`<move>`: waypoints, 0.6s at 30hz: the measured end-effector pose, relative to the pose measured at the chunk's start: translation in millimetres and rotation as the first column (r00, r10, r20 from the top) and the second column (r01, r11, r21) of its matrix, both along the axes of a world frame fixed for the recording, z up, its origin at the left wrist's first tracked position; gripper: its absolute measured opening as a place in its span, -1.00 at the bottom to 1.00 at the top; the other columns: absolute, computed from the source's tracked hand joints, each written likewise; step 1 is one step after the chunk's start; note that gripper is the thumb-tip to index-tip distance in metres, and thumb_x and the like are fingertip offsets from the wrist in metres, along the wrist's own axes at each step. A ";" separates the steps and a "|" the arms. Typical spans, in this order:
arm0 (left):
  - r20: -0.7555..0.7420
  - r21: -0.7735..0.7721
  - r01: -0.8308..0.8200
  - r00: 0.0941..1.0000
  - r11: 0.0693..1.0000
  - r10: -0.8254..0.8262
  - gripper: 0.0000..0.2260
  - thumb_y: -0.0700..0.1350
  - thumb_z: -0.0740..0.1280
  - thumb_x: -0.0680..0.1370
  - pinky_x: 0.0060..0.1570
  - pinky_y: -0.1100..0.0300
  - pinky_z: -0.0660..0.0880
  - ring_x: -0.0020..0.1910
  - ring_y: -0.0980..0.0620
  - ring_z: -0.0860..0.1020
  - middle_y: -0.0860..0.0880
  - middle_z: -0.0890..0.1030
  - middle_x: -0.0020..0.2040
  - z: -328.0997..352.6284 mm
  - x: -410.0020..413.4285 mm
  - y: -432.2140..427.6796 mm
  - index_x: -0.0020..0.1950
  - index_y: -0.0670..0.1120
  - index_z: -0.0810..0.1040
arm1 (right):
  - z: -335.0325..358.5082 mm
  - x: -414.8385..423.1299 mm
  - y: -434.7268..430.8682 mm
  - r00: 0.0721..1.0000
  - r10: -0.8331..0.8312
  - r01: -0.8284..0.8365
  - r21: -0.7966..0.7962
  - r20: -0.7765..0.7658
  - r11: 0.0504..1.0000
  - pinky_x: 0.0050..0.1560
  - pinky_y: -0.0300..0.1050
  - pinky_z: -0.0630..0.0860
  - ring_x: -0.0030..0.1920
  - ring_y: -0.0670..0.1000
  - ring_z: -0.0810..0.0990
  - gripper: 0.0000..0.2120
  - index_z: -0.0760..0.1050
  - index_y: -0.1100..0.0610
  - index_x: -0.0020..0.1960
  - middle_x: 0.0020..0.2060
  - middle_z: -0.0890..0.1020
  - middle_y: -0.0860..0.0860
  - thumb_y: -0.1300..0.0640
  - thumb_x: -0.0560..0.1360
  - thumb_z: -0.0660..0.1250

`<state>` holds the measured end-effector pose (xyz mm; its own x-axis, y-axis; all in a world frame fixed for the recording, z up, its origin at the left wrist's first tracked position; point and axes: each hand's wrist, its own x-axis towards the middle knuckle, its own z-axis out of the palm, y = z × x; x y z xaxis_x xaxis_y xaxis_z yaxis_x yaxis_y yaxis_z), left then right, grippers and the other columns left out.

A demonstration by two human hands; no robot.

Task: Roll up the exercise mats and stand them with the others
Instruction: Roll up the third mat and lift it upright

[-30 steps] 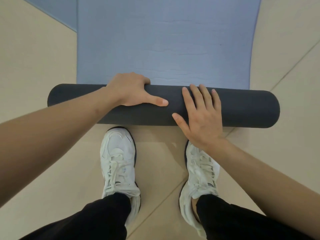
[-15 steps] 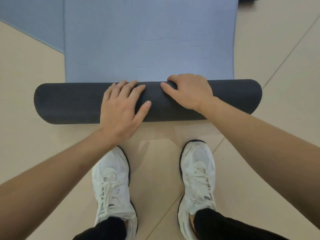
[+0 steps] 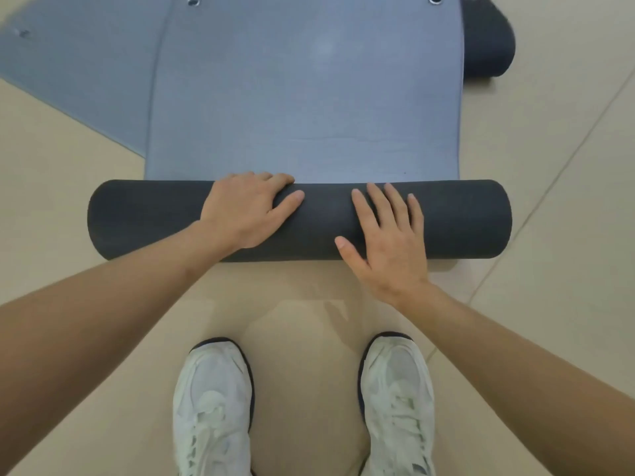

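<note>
A blue exercise mat (image 3: 305, 97) lies flat on the floor ahead of me, its near end wound into a dark grey roll (image 3: 460, 218) lying crosswise. My left hand (image 3: 244, 211) rests on top of the roll left of centre, fingers curled over its far edge. My right hand (image 3: 388, 238) lies flat on the roll right of centre, fingers spread and pointing forward. Neither hand closes around the roll; both press on it. Two metal eyelets show at the mat's far end.
A second blue mat (image 3: 79, 84) lies flat at an angle under the first, to the far left. A dark rolled mat (image 3: 488, 39) lies at the top right. My white shoes (image 3: 213, 407) stand on the beige tiled floor (image 3: 567, 201) behind the roll.
The roll has moved forward and grown thicker, and less flat mat remains ahead. My hands swapped roles: the left now curls over the top, the right lies flat. My feet stepped forward.
</note>
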<state>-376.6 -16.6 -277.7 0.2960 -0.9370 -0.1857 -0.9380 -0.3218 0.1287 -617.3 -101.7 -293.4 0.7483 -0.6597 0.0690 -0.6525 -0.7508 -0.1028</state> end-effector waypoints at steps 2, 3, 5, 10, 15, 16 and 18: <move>-0.042 0.030 0.017 0.999 0.999 -0.016 -0.41 0.35 -0.13 0.65 0.06 -0.02 0.48 0.23 -0.13 0.58 0.01 0.63 0.29 -2.1 9.1 -11.0 0.46 0.11 0.46 | 0.1 7.6 -9.5 0.998 -0.003 0.004 0.020 -0.063 1.000 0.60 0.28 0.06 0.57 0.23 0.26 -0.31 0.29 0.14 0.58 0.54 0.38 0.17 -0.29 0.64 0.02; -0.056 0.023 0.024 0.998 0.999 -0.023 -0.40 0.34 -0.12 0.65 0.07 -0.03 0.50 0.23 -0.13 0.58 0.00 0.63 0.29 -1.5 13.0 -15.1 0.44 0.09 0.48 | 1.2 12.1 -14.3 0.996 -0.003 0.005 0.026 -0.091 1.000 0.59 0.28 0.07 0.56 0.23 0.27 -0.31 0.29 0.13 0.58 0.53 0.38 0.17 -0.30 0.64 0.00; -0.024 -0.066 0.055 0.998 0.996 -0.056 -0.39 0.32 -0.09 0.64 0.09 -0.05 0.51 0.21 -0.15 0.59 -0.02 0.65 0.28 0.8 16.3 -18.7 0.39 0.03 0.54 | 2.9 19.6 -24.3 0.992 -0.003 0.006 0.029 -0.126 1.000 0.58 0.28 0.12 0.54 0.23 0.31 -0.32 0.31 0.11 0.55 0.50 0.41 0.16 -0.32 0.63 -0.03; 0.153 -0.277 0.159 0.981 0.948 -0.120 -0.55 0.19 0.12 0.65 0.08 -0.06 0.43 0.15 -0.16 0.61 -0.06 0.67 0.22 4.6 3.1 -9.2 0.30 -0.08 0.59 | 7.9 33.4 -50.3 0.994 0.017 -0.013 0.040 -0.105 0.999 0.47 0.18 0.26 0.36 0.16 0.45 -0.36 0.40 0.07 0.42 0.33 0.53 0.07 -0.35 0.61 -0.06; 0.171 -0.279 0.052 0.985 0.959 -0.004 -0.42 0.24 0.16 0.62 0.42 -0.17 0.32 0.44 -0.19 0.46 -0.13 0.50 0.48 -6.1 -20.1 10.4 0.49 -0.11 0.47 | 20.2 58.6 -85.6 0.983 0.044 -0.014 0.164 -0.180 0.986 0.34 0.12 0.33 0.29 0.13 0.49 -0.32 0.41 0.00 0.41 0.27 0.57 0.02 -0.40 0.59 -0.14; 0.176 -0.234 0.038 0.984 0.972 0.004 -0.35 0.29 0.14 0.60 0.49 -0.21 0.24 0.51 -0.22 0.39 -0.15 0.45 0.52 -7.0 -21.8 10.4 0.54 -0.11 0.41 | 22.5 62.6 -92.4 0.978 0.058 -0.018 0.194 -0.200 0.981 0.33 0.12 0.34 0.29 0.13 0.48 -0.32 0.40 0.00 0.42 0.28 0.57 0.03 -0.40 0.59 -0.13; 0.201 -0.145 0.045 0.979 0.988 -0.015 -0.21 0.40 0.11 0.56 0.55 -0.26 0.14 0.56 -0.24 0.30 -0.17 0.36 0.58 -7.2 -18.8 6.1 0.61 -0.11 0.30 | 26.7 68.4 -103.7 0.969 0.096 -0.037 0.253 -0.227 0.967 0.32 0.14 0.34 0.33 0.14 0.47 -0.31 0.37 -0.01 0.48 0.35 0.54 0.03 -0.42 0.60 -0.08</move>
<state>-395.4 -10.4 -284.9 0.2843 -0.9586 0.0157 -0.9585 -0.2845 -0.0175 -548.8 -205.3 -266.7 0.7662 -0.5823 -0.2716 -0.6299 -0.7642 -0.1386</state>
